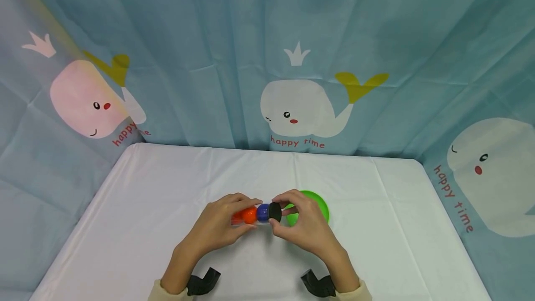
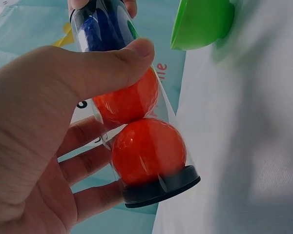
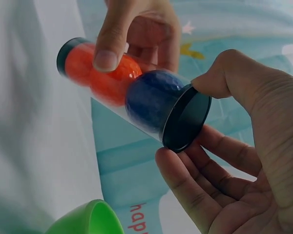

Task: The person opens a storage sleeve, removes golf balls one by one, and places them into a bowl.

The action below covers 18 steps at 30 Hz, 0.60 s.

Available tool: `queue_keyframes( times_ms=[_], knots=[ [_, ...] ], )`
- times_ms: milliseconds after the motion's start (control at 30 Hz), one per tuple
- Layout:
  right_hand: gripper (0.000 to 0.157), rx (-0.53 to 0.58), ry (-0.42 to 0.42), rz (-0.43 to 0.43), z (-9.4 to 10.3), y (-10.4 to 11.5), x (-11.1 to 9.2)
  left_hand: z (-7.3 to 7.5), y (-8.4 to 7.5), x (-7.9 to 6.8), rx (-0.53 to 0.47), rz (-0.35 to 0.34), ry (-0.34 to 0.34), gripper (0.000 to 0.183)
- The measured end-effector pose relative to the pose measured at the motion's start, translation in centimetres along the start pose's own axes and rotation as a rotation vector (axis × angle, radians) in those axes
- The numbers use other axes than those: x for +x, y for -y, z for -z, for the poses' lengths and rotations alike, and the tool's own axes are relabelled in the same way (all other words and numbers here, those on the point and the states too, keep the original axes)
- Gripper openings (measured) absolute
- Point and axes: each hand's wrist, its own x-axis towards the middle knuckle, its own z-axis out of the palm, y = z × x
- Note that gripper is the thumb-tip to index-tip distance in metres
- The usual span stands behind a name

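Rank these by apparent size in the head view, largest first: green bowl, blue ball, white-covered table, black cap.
1. White-covered table
2. Green bowl, though partly hidden by the right hand
3. Blue ball and black cap: too alike to rank

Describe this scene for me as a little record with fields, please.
Main object: clear tube
Inside: two orange balls, one blue ball
Ends: black cap beside the blue ball, another black cap at the orange end
Left hand: grips the tube
Right hand: pinches the cap by the blue ball
Nearby: green bowl, partly hidden behind the right hand in the head view
Surface: white-covered table
Backdrop: blue whale-print cloth
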Motion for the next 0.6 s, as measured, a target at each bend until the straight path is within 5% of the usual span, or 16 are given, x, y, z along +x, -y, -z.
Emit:
queue_keyframes(
  times_ms=[600],
  knots=[
    [0.035, 0.036, 0.014, 0.015, 0.24, -0.02, -0.18, -0.05, 0.37, -0.03, -0.020, 0.013, 0.036, 0.055]
  ],
)
